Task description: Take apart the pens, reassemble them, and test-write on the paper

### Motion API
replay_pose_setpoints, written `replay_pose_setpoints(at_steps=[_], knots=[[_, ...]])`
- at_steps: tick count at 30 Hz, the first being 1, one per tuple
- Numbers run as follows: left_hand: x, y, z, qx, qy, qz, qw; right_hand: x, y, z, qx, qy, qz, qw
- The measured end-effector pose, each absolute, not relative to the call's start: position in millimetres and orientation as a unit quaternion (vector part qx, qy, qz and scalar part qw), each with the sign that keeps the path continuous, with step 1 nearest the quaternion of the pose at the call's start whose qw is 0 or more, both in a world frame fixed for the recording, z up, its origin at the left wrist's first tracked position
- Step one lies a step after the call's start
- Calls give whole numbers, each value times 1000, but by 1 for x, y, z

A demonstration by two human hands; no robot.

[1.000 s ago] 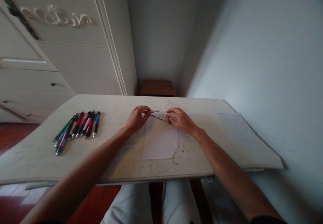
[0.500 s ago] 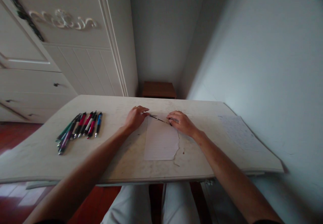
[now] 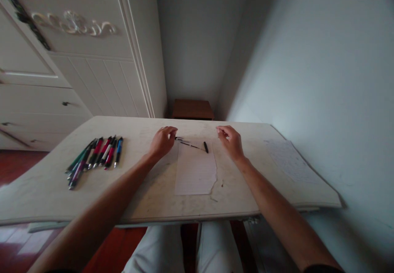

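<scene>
My left hand (image 3: 163, 144) hovers at the upper left corner of a lined sheet of paper (image 3: 195, 174), fingers loosely curled and nothing visible in them. Close to its fingertips lies a thin, dark pen part (image 3: 181, 138), partly hidden by the hand. A slim pen refill (image 3: 193, 145) lies slantwise across the top of the sheet. Beside the refill's right end is a short black pen piece (image 3: 206, 147), like a grip. Right of the paper, my right hand (image 3: 231, 142) is raised, loosely curled with thumb and fingers apart, touching none of these parts.
Several pens (image 3: 95, 154) lie in a group on the white table (image 3: 147, 207) at the left. A written sheet (image 3: 289, 160) is at the right, near the wall. Small scraps (image 3: 222, 183) lie by the paper's torn right edge. A brown wooden box-like piece (image 3: 193, 109) stands behind the table.
Both hands have let go of the refill, which now lies on the paper with the black piece beside it. My right hand moved away to the right; my left drew back slightly left.
</scene>
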State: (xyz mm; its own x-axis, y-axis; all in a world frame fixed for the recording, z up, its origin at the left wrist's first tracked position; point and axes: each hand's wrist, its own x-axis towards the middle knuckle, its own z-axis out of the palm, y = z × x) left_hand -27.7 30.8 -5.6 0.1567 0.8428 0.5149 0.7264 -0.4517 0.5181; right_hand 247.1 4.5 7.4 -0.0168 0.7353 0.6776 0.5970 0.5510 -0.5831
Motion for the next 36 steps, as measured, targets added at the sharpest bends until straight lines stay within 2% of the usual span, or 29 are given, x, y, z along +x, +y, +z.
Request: replay_pose_setpoints(at_steps=[4, 8, 11, 21, 29, 36], knots=[[-28, 28, -4, 787, 475, 384, 88, 255, 10, 6, -511, -647, 75, 561], [-28, 26, -5, 846, 398, 344, 93, 259, 15, 2, -540, -620, 81, 563], [-29, 28, -11, 866, 381, 313, 88, 256, 13, 2, -530, -653, 81, 534], [-30, 29, -10, 871, 396, 285, 53, 239, 4, -11, -421, -817, 153, 363], [-29, 26, -6, 869, 421, 257, 52, 227, -2, -12, -401, -843, 143, 330], [-29, 26, -6, 876, 431, 214, 36, 229, -1, -11, -418, -833, 128, 340]])
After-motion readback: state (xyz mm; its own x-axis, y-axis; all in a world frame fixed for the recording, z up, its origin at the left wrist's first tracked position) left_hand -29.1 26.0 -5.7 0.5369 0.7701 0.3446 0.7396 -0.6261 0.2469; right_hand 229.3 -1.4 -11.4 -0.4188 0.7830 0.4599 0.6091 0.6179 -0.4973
